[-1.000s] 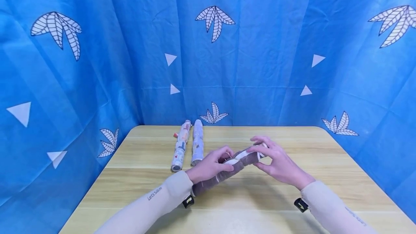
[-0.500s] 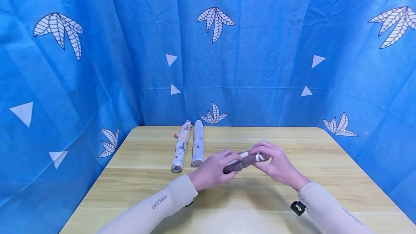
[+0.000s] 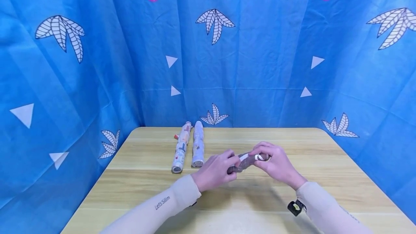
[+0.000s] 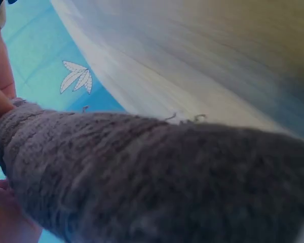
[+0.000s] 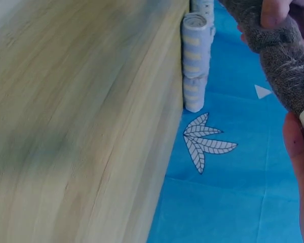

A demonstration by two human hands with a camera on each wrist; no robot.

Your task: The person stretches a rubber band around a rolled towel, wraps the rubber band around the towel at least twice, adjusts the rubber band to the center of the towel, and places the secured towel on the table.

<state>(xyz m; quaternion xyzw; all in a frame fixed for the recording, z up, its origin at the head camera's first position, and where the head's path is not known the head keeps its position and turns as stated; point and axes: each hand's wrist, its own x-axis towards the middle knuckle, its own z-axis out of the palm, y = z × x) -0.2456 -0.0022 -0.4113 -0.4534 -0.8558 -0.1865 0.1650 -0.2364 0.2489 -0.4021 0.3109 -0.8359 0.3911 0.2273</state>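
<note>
A grey-brown rolled towel [image 3: 248,161] is held above the table between both hands. My left hand [image 3: 216,169] grips it around its middle, thumb below and fingers over the top, hiding the part behind. Toward the other end my right hand [image 3: 274,163] pinches it between thumb and fingers, beside a white band [image 3: 259,157] around the roll. Fuzzy pile of the towel [image 4: 142,167] fills much of the left wrist view. In the right wrist view, the towel [image 5: 281,66] narrows at a crease near the left thumb.
Two other rolled cloths lie side by side on the wooden table [image 3: 146,183], back left: a patterned multicolour roll [image 3: 180,151] with a red tag [image 3: 176,136], and a pale lilac roll [image 3: 198,145]. A blue printed curtain [image 3: 260,64] stands behind the table and at both sides.
My left hand has closed further around the towel, and its near end, earlier showing under the left wrist, is now hidden. The right hand has turned slightly and keeps its hold. The other rolls stay put.
</note>
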